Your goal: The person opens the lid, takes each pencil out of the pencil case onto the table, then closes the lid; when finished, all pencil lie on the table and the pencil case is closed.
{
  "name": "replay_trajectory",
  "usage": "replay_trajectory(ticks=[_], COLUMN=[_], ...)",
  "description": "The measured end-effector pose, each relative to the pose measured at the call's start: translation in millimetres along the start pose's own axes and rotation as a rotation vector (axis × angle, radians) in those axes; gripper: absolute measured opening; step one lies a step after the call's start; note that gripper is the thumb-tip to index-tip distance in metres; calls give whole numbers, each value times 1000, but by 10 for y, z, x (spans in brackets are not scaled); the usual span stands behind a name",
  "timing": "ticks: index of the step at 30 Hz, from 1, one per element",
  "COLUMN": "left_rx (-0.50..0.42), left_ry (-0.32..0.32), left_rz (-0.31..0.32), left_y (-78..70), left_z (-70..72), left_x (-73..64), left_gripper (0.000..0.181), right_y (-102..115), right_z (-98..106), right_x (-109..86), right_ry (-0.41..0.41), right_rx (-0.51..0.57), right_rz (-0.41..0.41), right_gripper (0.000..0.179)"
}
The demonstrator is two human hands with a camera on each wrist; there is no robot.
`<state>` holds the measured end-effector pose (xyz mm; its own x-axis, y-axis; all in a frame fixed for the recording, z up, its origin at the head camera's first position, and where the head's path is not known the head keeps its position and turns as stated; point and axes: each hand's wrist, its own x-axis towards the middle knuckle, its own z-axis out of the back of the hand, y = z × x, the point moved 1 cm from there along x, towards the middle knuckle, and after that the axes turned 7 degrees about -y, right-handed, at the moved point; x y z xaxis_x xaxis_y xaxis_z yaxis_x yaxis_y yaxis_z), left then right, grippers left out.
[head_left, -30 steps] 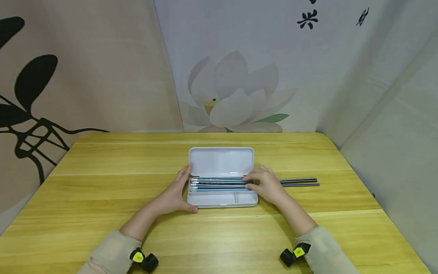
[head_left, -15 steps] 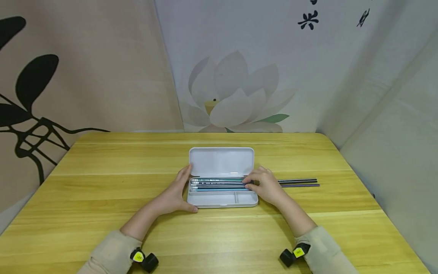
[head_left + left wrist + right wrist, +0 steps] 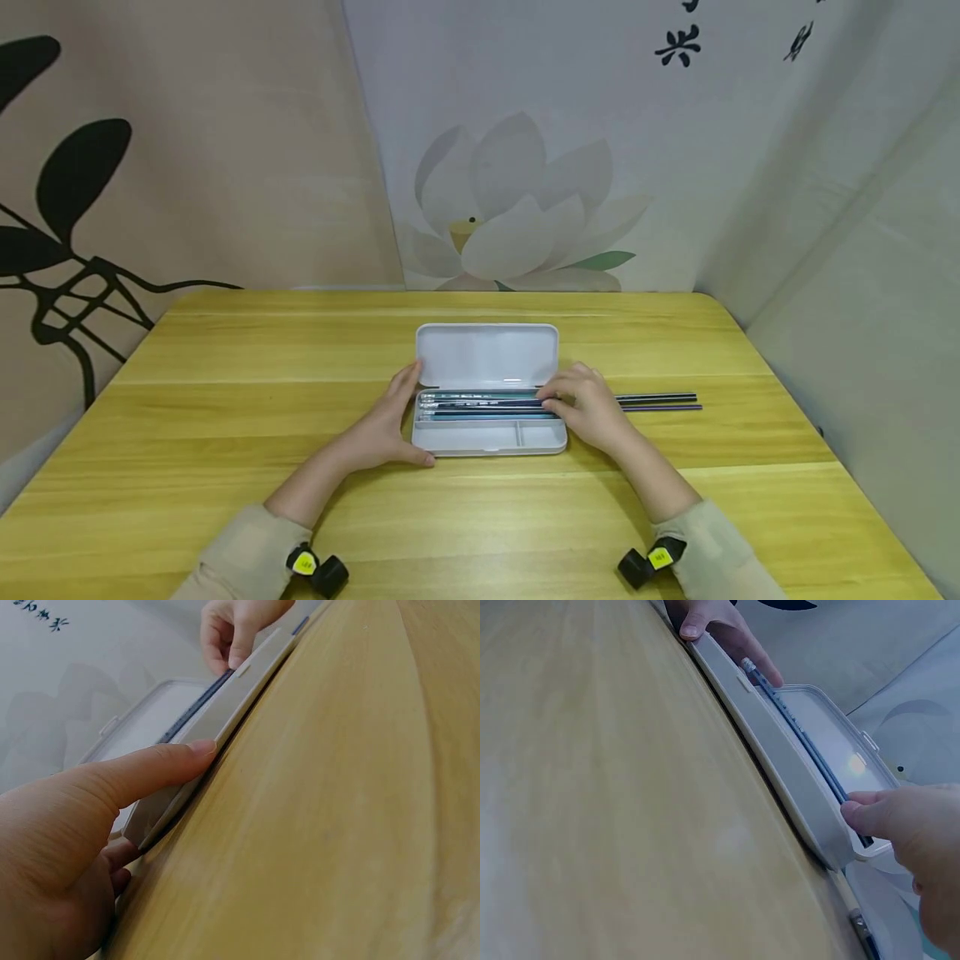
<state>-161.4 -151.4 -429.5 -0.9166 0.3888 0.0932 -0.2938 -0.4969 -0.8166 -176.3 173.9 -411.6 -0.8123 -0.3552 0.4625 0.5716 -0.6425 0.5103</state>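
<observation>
A white pencil case (image 3: 467,438) lies with its lid (image 3: 487,354) raised at the back. Several dark and blue pencils (image 3: 480,417) lie lengthwise in its long compartment, eraser ends to the left. My left hand (image 3: 382,429) holds the case's left end, thumb along the front wall and fingers round the far side. At the right end, my right hand (image 3: 588,408) pinches a dark pencil (image 3: 802,739) between thumb and fingertips. That pencil lies over the case, its eraser end near my left hand in the right wrist view.
More dark pencils (image 3: 660,407) lie on the wooden table (image 3: 480,517), just right of the case and partly behind my right hand. Two small compartments run along the case's front. A printed curtain (image 3: 300,167) hangs behind the table's far edge.
My right hand has shifted very slightly to the right at the case's right end, still pinching the pencil. The left hand stays at the left end.
</observation>
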Motion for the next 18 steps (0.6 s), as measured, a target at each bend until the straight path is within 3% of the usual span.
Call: replay_trajectory(ticks=[18], left_rx=[-17], left_ry=[-7], left_rz=[0], left_y=[-1], left_z=[16], left_x=[-3], left_gripper=[141], right_y=[-121], right_z=[337], right_x=[-221], right_ry=[-131], right_rx=[-23], right_rz=[60], right_gripper=[19])
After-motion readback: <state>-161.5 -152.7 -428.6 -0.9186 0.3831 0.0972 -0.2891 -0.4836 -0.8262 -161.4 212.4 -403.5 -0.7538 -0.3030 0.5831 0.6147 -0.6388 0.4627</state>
